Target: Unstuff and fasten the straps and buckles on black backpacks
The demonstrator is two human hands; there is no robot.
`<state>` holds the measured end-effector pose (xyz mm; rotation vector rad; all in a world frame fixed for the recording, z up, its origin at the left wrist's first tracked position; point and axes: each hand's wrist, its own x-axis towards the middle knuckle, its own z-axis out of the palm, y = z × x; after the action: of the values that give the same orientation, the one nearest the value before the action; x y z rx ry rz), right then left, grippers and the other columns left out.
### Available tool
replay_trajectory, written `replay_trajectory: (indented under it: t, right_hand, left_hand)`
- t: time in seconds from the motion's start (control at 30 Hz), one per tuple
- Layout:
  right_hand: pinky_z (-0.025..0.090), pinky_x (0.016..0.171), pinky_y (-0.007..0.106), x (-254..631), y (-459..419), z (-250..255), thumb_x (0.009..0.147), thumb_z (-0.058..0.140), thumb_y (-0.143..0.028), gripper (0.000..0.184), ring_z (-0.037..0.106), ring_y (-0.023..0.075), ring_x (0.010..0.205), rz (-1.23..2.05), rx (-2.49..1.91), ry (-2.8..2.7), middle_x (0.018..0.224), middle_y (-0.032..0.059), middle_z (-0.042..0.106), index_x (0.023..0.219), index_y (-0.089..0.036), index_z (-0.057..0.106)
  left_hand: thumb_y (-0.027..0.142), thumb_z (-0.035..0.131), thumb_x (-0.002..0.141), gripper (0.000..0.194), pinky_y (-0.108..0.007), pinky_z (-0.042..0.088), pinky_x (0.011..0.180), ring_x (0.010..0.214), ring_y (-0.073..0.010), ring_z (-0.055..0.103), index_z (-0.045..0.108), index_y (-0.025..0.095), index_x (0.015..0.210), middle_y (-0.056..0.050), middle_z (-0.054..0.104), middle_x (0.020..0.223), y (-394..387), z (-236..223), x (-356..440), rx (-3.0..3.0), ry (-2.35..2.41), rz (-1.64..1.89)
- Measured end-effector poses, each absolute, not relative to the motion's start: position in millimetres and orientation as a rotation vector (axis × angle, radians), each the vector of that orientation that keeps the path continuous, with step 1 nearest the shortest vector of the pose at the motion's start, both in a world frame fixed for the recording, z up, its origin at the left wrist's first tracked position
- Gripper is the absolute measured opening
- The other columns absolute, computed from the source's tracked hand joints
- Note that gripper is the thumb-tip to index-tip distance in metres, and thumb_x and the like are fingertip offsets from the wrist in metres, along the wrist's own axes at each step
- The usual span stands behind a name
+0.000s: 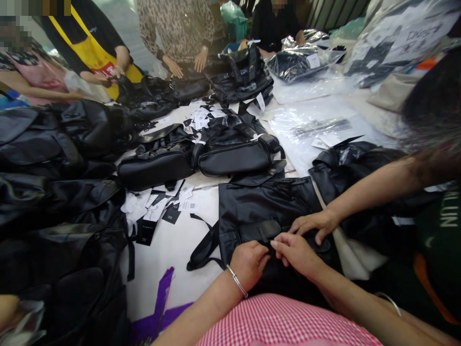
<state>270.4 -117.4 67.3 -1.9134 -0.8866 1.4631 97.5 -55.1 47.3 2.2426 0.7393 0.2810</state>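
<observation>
A black leather backpack (266,204) lies flat on the white table (173,250) right in front of me. My left hand (248,262), with a silver bangle on the wrist, is curled closed on the backpack's near edge. My right hand (296,252) is beside it, fingertips pinched on the backpack's handle strap (260,230) where it meets the edge. A co-worker's hand (314,223) reaches in from the right and rests on the same backpack, just beyond my right hand. What lies under my fingers is hidden.
Black bags are piled at the left (54,216) and lie across the middle (234,154). Loose paper tags (158,204) are scattered on the table. Clear plastic sleeves (317,127) lie at the back right. Several people stand at the far side handling bags.
</observation>
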Motion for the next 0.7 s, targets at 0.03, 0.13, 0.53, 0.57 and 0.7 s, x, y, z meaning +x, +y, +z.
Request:
replay_trajectory:
  t: [0.03,0.13,0.53,0.57,0.7]
  right_hand:
    - [0.036,0.045,0.022,271,-116,65,0.083,0.052,-0.043,0.028,0.046,0.009,0.041,1.42,-1.933,-0.928,0.054,-0.0041,0.057,0.068,-0.019,0.054]
    - [0.034,0.044,0.023,273,-114,55,0.085,0.049,-0.044,0.031,0.045,0.0099,0.042,1.294,-1.974,-0.994,0.053,-0.0038,0.055,0.068,-0.02,0.055]
    - [0.038,0.058,0.028,261,-108,33,0.087,0.045,-0.044,0.033,0.053,0.0154,0.055,0.981,-2.103,-1.018,0.056,-0.0002,0.057,0.064,-0.021,0.053]
    - [0.038,0.059,0.028,262,-108,35,0.086,0.045,-0.043,0.033,0.053,0.0155,0.056,0.994,-2.105,-1.042,0.056,-0.0001,0.057,0.063,-0.021,0.052]
    - [0.035,0.054,0.027,270,-108,44,0.085,0.045,-0.041,0.034,0.047,0.0133,0.05,1.229,-2.064,-1.033,0.05,-0.0023,0.051,0.059,-0.021,0.05]
  left_hand:
    - [0.021,0.059,0.086,0.009,-0.026,0.048,0.069,0.076,-0.0161,0.061,0.067,0.018,0.088,-0.004,0.065,0.082,-55,47,98,2.274,0.743,0.269]
    - [0.023,0.06,0.085,0.009,-0.027,0.049,0.068,0.076,-0.0172,0.061,0.065,0.017,0.09,-0.004,0.064,0.082,-53,48,99,2.361,0.71,0.223]
    - [0.024,0.046,0.094,0.018,-0.028,0.053,0.072,0.078,-0.0167,0.063,0.063,0.017,0.092,-0.006,0.066,0.083,-53,43,98,2.535,0.534,0.19]
    - [0.024,0.045,0.094,0.019,-0.028,0.053,0.072,0.077,-0.0166,0.063,0.062,0.017,0.092,-0.006,0.065,0.082,-53,43,97,2.533,0.54,0.201]
    - [0.022,0.046,0.094,0.016,-0.028,0.053,0.069,0.075,-0.0164,0.063,0.062,0.017,0.094,-0.005,0.065,0.081,-53,43,98,2.507,0.581,0.246]
